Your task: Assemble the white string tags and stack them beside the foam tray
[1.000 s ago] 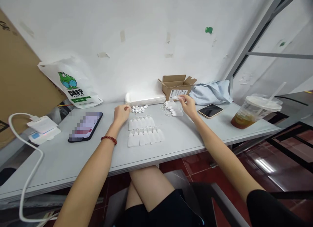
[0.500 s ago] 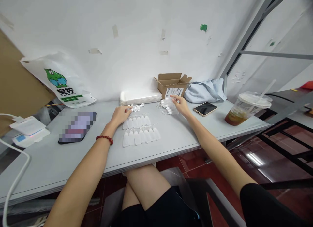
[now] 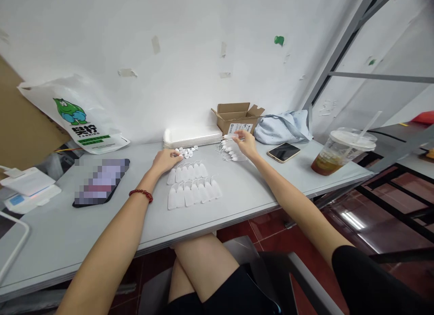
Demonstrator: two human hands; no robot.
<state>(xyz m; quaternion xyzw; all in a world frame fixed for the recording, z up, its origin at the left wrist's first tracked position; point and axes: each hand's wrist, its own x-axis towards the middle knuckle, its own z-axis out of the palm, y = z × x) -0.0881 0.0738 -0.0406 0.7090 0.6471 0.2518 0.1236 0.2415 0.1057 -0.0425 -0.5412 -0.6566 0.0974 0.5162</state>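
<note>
Flat white teardrop-shaped tags [image 3: 193, 185] with thin wire loops lie in two neat side-by-side rows on the table [image 3: 237, 188], and the left end of the upper row touches the left hand [image 3: 166, 160]. Small white caps [image 3: 187, 150] are scattered just beyond that hand's fingertips. A loose pile [image 3: 231, 152] of like tags lies to the right, with a single tag [image 3: 229, 136] pinched above it by the right hand [image 3: 247, 144].

Two rows of tags [image 3: 193, 194], two phones [image 3: 100, 184]
</note>
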